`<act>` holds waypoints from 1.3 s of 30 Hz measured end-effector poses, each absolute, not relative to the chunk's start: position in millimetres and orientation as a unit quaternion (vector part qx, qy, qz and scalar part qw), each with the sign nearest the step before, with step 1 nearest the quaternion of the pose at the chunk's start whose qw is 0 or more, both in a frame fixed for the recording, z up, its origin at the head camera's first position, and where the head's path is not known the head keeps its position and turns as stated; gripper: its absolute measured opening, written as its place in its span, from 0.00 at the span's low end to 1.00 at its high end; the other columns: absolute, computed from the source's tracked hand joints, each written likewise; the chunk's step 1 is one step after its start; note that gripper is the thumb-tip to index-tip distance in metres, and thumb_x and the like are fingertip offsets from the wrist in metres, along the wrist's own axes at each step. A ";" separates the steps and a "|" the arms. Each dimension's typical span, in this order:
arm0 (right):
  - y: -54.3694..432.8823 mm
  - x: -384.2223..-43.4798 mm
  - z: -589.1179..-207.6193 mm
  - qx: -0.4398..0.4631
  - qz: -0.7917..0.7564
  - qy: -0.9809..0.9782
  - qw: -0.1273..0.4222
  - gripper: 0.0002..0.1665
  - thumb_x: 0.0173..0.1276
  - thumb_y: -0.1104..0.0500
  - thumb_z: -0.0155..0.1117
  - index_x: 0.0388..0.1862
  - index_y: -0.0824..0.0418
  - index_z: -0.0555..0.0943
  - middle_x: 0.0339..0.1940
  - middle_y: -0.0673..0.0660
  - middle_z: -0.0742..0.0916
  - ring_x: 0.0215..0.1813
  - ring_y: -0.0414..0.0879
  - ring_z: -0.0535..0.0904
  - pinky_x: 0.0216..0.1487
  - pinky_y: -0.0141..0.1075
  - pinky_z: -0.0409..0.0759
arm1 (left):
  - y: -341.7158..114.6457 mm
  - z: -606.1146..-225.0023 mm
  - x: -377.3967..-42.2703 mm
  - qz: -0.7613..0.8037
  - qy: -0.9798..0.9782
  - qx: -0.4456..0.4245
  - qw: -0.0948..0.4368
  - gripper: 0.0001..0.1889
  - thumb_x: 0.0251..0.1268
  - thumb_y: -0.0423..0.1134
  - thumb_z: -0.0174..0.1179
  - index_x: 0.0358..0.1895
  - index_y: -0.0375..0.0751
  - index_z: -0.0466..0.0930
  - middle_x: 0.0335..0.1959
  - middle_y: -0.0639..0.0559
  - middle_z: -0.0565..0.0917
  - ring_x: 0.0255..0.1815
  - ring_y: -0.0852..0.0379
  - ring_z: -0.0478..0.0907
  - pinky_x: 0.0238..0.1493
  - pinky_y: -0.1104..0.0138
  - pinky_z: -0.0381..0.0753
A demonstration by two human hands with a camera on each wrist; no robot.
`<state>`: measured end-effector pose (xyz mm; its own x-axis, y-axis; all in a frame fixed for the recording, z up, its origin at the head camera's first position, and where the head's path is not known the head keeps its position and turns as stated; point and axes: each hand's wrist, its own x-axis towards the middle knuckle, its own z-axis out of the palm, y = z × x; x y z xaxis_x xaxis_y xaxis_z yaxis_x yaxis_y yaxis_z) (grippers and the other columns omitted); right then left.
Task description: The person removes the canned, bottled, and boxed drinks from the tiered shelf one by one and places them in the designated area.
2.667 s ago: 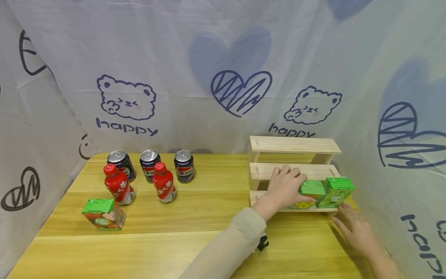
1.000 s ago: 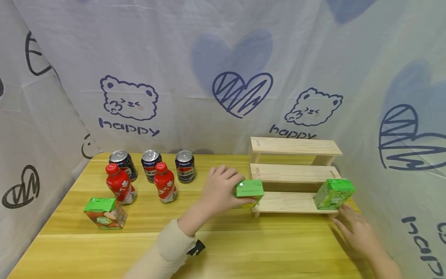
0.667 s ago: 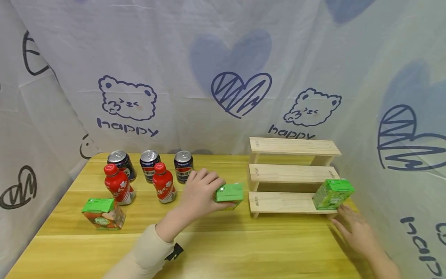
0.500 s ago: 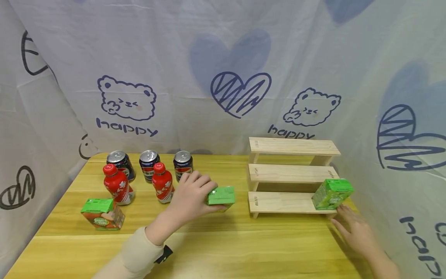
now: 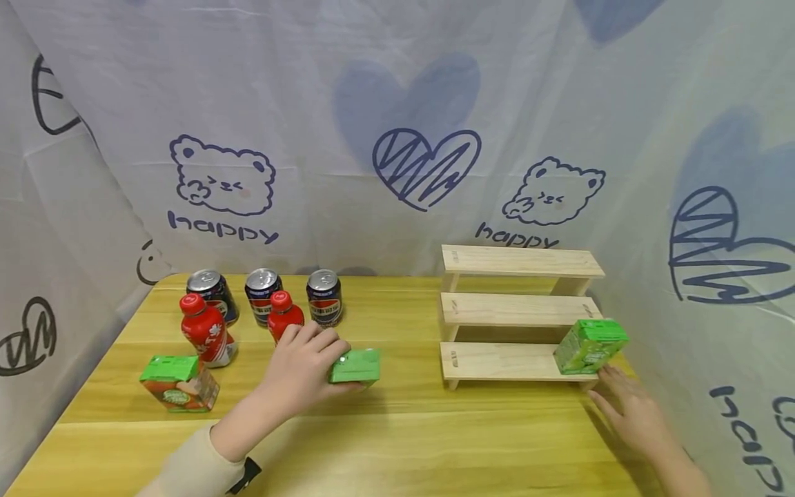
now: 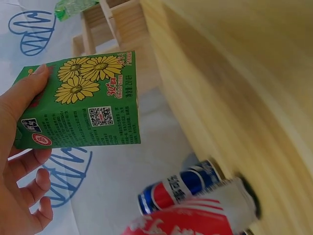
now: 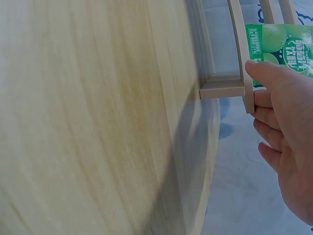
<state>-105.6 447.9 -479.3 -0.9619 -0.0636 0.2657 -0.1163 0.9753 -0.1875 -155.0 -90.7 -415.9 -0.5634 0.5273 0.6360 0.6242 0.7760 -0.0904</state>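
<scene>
My left hand [image 5: 304,369] pinches a green drink carton [image 5: 355,366] by one end, above the table and right of a red bottle [image 5: 285,321]. Yellow flowers show on this carton [image 6: 98,100] in the left wrist view, with the thumb on its face. At the right, my right hand [image 5: 633,407] grips the lower corner of a three-step wooden shelf [image 5: 497,362]; in the right wrist view its thumb and fingers lie on either side of the board [image 7: 242,58]. Another green carton [image 5: 590,348] stands on the shelf's bottom step, just above that hand.
Several drinks stand at the left of the wooden table [image 5: 397,455]: dark cans including one [image 5: 324,300] at the back, another red bottle [image 5: 208,331], and a red-and-green carton [image 5: 177,386] nearest the front. A patterned white cloth [image 5: 348,228] hangs behind and at both sides.
My left hand has lifted the flowered carton off the bottom step and carried it left and slightly nearer, close to the red bottle. My right hand has stayed at the shelf corner.
</scene>
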 end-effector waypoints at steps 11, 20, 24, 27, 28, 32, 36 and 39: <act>447.8 -105.4 -481.8 0.052 0.113 -0.981 0.151 0.30 0.70 0.52 0.61 0.58 0.76 0.75 0.62 0.77 0.76 0.62 0.73 0.71 0.59 0.65 0.66 | -130.4 -422.8 -137.8 -0.056 -0.908 -0.298 0.289 0.32 0.32 0.69 0.73 0.39 0.51 0.82 0.37 0.57 0.83 0.38 0.54 0.70 0.39 0.60 0.65; 447.9 -103.8 -482.5 0.057 0.120 -0.978 0.161 0.29 0.70 0.52 0.61 0.58 0.76 0.75 0.61 0.77 0.76 0.61 0.74 0.71 0.60 0.65 0.65 | -164.2 -427.8 -130.1 -0.052 -0.916 -0.269 0.294 0.32 0.32 0.68 0.72 0.40 0.50 0.83 0.36 0.55 0.83 0.38 0.51 0.72 0.39 0.58 0.65; 447.8 -104.5 -482.7 0.056 0.119 -0.979 0.158 0.30 0.71 0.52 0.61 0.58 0.76 0.75 0.61 0.77 0.76 0.61 0.74 0.71 0.60 0.65 0.65 | -176.1 -429.5 -128.3 -0.049 -0.919 -0.259 0.292 0.32 0.30 0.67 0.73 0.39 0.50 0.83 0.35 0.55 0.83 0.39 0.50 0.73 0.38 0.58 0.65; 448.1 -104.2 -482.9 0.051 0.118 -0.980 0.151 0.30 0.71 0.51 0.60 0.59 0.76 0.75 0.62 0.77 0.76 0.62 0.74 0.71 0.60 0.65 0.65 | -182.9 -430.1 -128.3 -0.048 -0.922 -0.255 0.288 0.32 0.29 0.66 0.73 0.39 0.50 0.83 0.35 0.55 0.84 0.39 0.50 0.72 0.37 0.59 0.63; 448.5 -104.5 -483.3 0.050 0.118 -0.981 0.149 0.30 0.71 0.51 0.60 0.59 0.76 0.74 0.62 0.77 0.75 0.62 0.74 0.70 0.60 0.65 0.65 | -184.7 -430.1 -128.4 -0.047 -0.923 -0.253 0.285 0.32 0.29 0.66 0.73 0.39 0.50 0.83 0.36 0.55 0.84 0.39 0.51 0.72 0.37 0.59 0.63; 448.4 -104.4 -483.2 0.047 0.116 -0.981 0.146 0.30 0.71 0.51 0.60 0.59 0.75 0.74 0.62 0.76 0.75 0.62 0.73 0.70 0.60 0.65 0.65 | -190.9 -430.8 -128.6 -0.049 -0.930 -0.245 0.268 0.32 0.30 0.65 0.74 0.40 0.50 0.83 0.38 0.54 0.84 0.42 0.49 0.74 0.39 0.58 0.64; 448.4 -104.3 -482.9 0.043 0.117 -0.982 0.140 0.31 0.71 0.50 0.60 0.60 0.75 0.74 0.63 0.76 0.75 0.63 0.73 0.70 0.60 0.66 0.65 | -195.6 -432.7 -129.0 -0.047 -0.938 -0.235 0.249 0.32 0.31 0.65 0.75 0.41 0.50 0.83 0.40 0.53 0.85 0.44 0.48 0.75 0.41 0.56 0.66; 448.6 -104.5 -482.6 0.040 0.118 -0.983 0.135 0.32 0.72 0.49 0.59 0.61 0.75 0.73 0.64 0.76 0.74 0.63 0.73 0.69 0.61 0.66 0.64 | -198.7 -434.0 -130.1 -0.047 -0.943 -0.229 0.238 0.32 0.31 0.64 0.75 0.42 0.49 0.84 0.40 0.52 0.85 0.44 0.48 0.75 0.41 0.56 0.66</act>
